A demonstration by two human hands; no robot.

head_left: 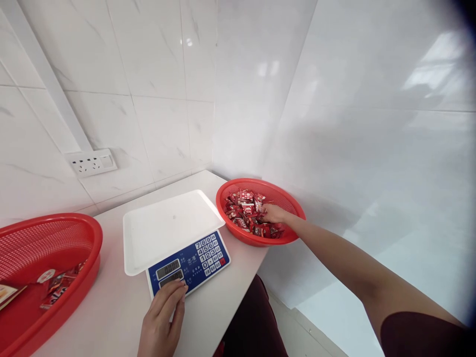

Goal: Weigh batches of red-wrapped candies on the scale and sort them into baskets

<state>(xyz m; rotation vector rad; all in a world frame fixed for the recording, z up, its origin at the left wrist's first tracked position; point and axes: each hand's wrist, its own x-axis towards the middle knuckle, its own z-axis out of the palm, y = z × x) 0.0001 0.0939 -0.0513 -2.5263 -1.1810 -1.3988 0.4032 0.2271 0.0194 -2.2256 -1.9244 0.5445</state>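
Observation:
My right hand (274,213) reaches into a red perforated plastic basket (256,241) that holds many small red-wrapped snack packets (247,208). Its fingertips are down among the packets, so whether they grip one is hidden. My left hand (163,312) rests at the front edge of a blue and white digital scale (197,258), fingers loosely stretched over the lower display, with no object seen in it. On top of the scale lies a bare white weighing tray (173,220). Zeros seem to show on the upper display (168,269).
A larger red basket (87,248) stands at the left, with a few red packets (61,285) and a card-like piece (9,295) inside. All of this is on a white table (119,302) in a wall corner. A socket plate (92,162) is on the tiled wall.

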